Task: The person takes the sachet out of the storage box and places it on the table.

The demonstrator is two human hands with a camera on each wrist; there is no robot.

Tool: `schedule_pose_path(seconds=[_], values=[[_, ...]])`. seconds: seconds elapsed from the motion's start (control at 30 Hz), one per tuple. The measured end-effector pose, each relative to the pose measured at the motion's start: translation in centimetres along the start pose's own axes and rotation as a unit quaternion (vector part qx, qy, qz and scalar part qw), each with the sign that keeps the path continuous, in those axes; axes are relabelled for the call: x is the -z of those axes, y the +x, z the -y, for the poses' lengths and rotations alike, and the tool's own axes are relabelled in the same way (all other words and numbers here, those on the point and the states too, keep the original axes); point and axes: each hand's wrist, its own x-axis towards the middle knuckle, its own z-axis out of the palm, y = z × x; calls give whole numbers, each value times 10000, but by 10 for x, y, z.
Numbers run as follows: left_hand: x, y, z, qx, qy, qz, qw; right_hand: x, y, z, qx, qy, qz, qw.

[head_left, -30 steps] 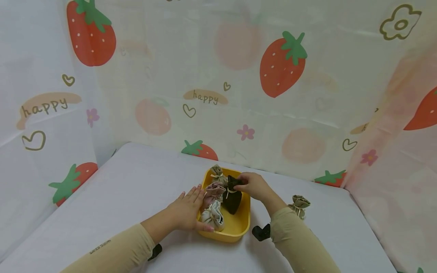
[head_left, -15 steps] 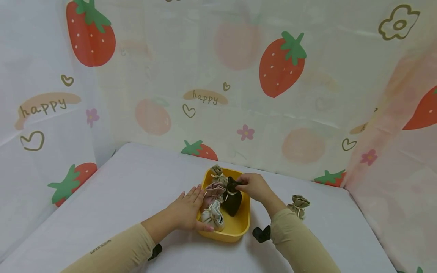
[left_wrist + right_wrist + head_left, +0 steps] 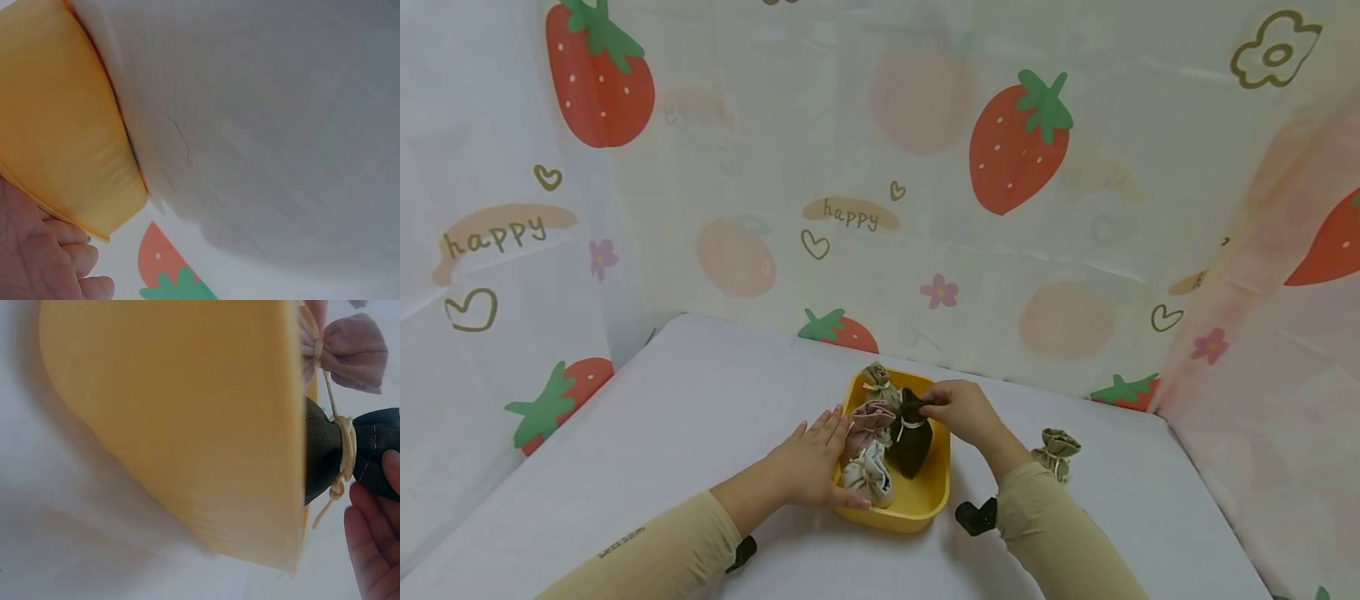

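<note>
A yellow tub (image 3: 901, 523) holds several small drawstring pouches. Pinched at its gathered neck by my right hand (image 3: 964, 412), a dark pouch (image 3: 912, 450) stands upright inside the tub's right part. The right wrist view shows a cream cord (image 3: 347, 450) tied round its neck, with fingertips (image 3: 361, 519) on the dark cloth above. My left hand (image 3: 811, 460) rests on the tub's left rim, fingers straight and spread, thumb at the near corner. Beside that hand are a pale pouch (image 3: 868, 475), a pink pouch (image 3: 872, 419) and, farther back, an olive pouch (image 3: 878, 383).
Another olive pouch (image 3: 1057, 454) stands on the white table right of the tub, partly behind the right forearm. A black strap-like piece (image 3: 976, 517) shows under the right wrist, another black piece (image 3: 742, 553) under the left. Strawberry-printed cloth walls (image 3: 850, 275) rise behind and at both sides.
The dark pouch has come slightly lower and nearer in the tub, still pinched by my right hand. My left hand keeps its place on the rim.
</note>
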Motion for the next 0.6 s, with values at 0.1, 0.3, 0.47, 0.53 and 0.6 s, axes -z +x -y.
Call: schedule_pose_path(seconds=[0.1,0.3,0.47,0.53,0.6], values=[[0,0,0,6,17,6,10000,2,-2,3,4,41,-69,10000],[1,0,-1,18,-3,19,10000,9,-5,7,204,156,-209,9995],[2,-1,-2,25,-28,28,10000,17,-9,10,365,346,-276,9984],[2,-2,-2,39,-33,27,10000,22,-11,12,388,374,-266,9982],[2,-2,-2,56,-31,24,10000,27,-13,15,445,411,-262,9978]])
